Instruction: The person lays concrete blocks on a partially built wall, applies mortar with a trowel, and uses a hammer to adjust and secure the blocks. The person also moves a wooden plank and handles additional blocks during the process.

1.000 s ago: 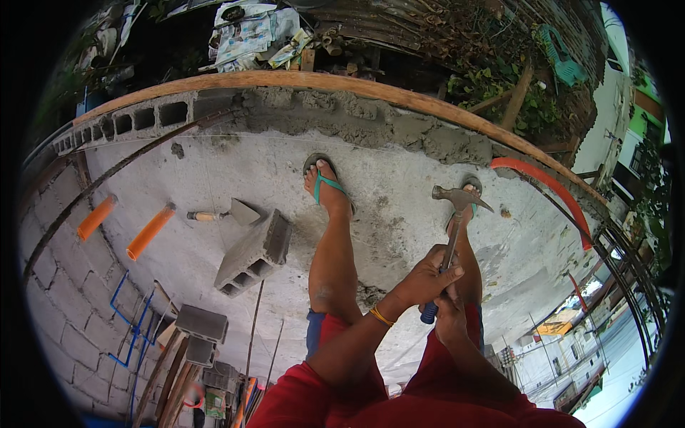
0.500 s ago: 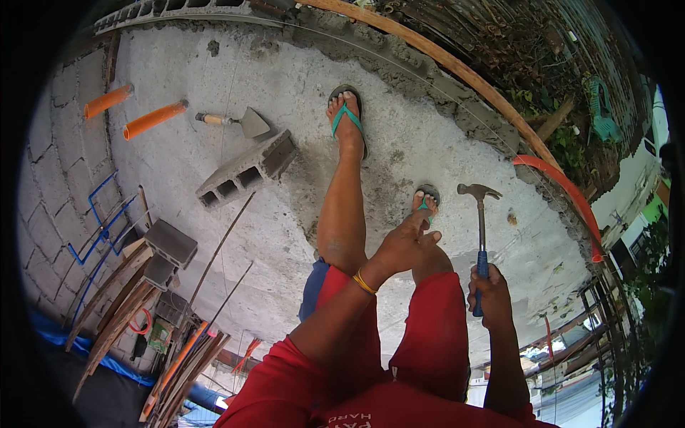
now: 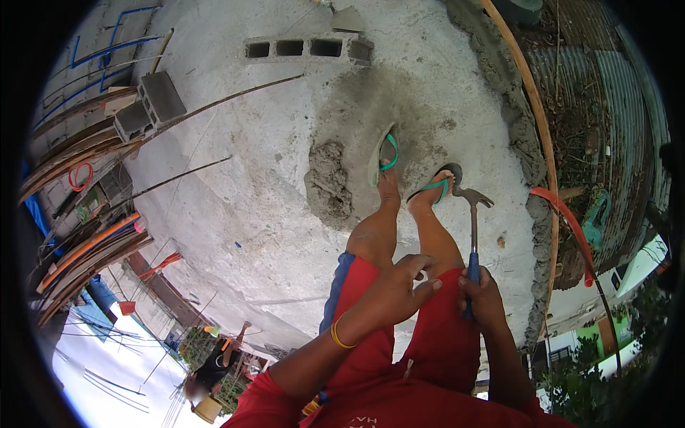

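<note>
My right hand (image 3: 482, 299) is closed around the blue grip of a claw hammer (image 3: 474, 221). The hammer points away from me, its metal head near my right foot. Over my thighs hovers my left hand (image 3: 396, 289), with nothing visible in it, its thumb and forefinger apart and the other fingers loosely bent. A yellow band circles that wrist. Ahead of my left knee, a heap of wet mortar (image 3: 328, 184) lies on the concrete floor (image 3: 235, 214). My feet stand close together in sandals with green straps (image 3: 392, 150).
A hollow block (image 3: 307, 50) and a trowel (image 3: 347, 19) lie far ahead. Two grey blocks (image 3: 163, 98), rods and wood strips (image 3: 93, 271) occupy the left. Rough mortar and a long timber (image 3: 539, 121) edge the right, beside an orange pipe (image 3: 567, 214). Lower left, a person (image 3: 212, 367) holds a bucket (image 3: 207, 409).
My view has turned, and my feet have come closer together. The hollow block now appears farther up. The mortar heap and the other person have come into view. The hammer stays in my right hand.
</note>
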